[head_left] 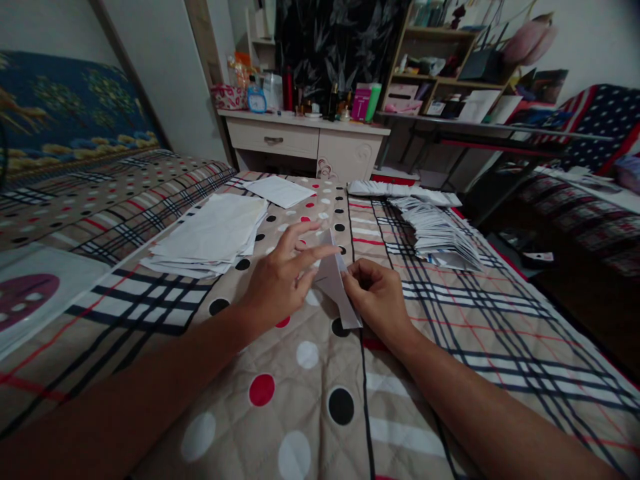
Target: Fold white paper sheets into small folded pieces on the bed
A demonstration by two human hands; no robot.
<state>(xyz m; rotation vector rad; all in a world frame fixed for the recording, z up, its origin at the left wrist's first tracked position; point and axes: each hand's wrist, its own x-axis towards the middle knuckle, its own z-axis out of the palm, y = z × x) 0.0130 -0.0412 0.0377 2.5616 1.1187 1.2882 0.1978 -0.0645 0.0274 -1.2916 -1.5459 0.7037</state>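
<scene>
A small folded piece of white paper (pixel 336 280) stands tilted over the patterned bedspread, between my two hands. My right hand (pixel 377 293) pinches its right edge between thumb and fingers. On the other side, my left hand (pixel 290 267) has its fingers apart, with the index finger reaching across the paper's upper part; whether it grips the paper I cannot make out, but the fingers look stretched. To the left lies a pile of flat white sheets (pixel 213 230). A fanned stack of folded papers (pixel 440 233) lies to the right.
Behind the left pile is a separate white sheet (pixel 280 191). A row of folded papers (pixel 403 192) lies at the bed's far edge. Beyond stands a white dresser (pixel 275 139) with bottles and a blue clock (pixel 257 100). A plastic-wrapped package (pixel 35 293) rests at left.
</scene>
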